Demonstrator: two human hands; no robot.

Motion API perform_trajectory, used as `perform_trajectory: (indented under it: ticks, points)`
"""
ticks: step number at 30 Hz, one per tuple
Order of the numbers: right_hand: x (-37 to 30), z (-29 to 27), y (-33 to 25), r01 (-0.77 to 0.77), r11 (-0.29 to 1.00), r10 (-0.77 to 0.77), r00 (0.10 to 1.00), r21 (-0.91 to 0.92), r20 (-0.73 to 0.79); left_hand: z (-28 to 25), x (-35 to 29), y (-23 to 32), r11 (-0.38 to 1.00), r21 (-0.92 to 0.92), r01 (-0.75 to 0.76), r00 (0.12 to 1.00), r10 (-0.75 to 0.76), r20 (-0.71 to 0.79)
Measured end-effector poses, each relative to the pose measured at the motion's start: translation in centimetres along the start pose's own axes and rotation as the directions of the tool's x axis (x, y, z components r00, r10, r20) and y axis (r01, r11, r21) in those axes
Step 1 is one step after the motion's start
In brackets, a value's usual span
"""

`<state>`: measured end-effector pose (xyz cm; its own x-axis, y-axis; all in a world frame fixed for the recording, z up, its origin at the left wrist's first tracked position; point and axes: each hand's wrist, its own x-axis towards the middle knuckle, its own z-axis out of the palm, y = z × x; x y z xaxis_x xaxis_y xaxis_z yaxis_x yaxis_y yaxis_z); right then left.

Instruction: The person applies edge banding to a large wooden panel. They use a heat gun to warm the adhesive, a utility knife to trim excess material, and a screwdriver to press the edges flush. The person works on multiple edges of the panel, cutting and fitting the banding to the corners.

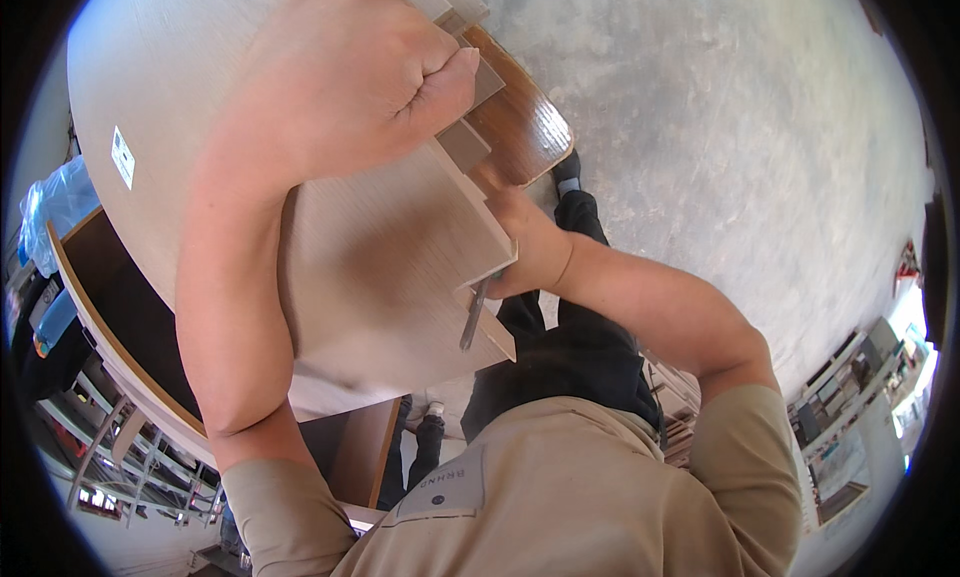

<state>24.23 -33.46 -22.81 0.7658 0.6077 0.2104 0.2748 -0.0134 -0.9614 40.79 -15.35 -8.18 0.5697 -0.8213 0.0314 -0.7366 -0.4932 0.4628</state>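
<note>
A large light wood-grain panel (370,262) with a stepped, notched edge lies in front of me, a white label (123,158) stuck on its face. Over its far part, my left hand (400,67) is closed into a fist with the thumb along the side; whatever its fingers hold is hidden. My right hand (528,239) is at the notched edge, close to my body, its fingers partly behind the panel. From it a thin grey metal bar (472,317) sticks out downward past the panel's corner. The bar's other end is out of sight.
A glossy brown wooden board (525,112) juts out beyond the notched edge. To the left stand a dark open drawer or box (130,307) and clear plastic wrap (60,202). A lower leg in dark trousers (427,447) shows beneath the panel. Grey concrete floor (700,127) stretches right.
</note>
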Motion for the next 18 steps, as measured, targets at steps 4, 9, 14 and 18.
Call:
perform_trajectory:
  ticks: [4, 9, 14, 18]
  points:
    - [0.0, 0.3, 0.0, 0.011, 0.994, -0.008, 0.999, 0.107, -0.033, 0.2, 0.0, -0.2, 0.999, 0.045, -0.012, 1.0, 0.013, -0.007]
    - [0.5, -0.5, -0.7, -0.111, 0.993, 0.111, 0.994, -0.031, -0.001, 0.2, -0.1, -0.3, 0.999, 0.041, -0.017, 0.999, 0.018, -0.035]
    - [-0.5, -1.2, -1.6, -0.121, 0.992, 0.122, 0.991, -0.029, 0.049, -0.1, -0.1, 0.0, 0.997, 0.075, -0.011, 1.0, 0.013, -0.024]
    - [-0.4, -1.0, -1.0, -0.096, 0.995, 0.096, 0.995, -0.04, -0.003, 0.2, 0.0, 0.0, 0.998, 0.059, 0.006, 0.999, -0.004, -0.039]
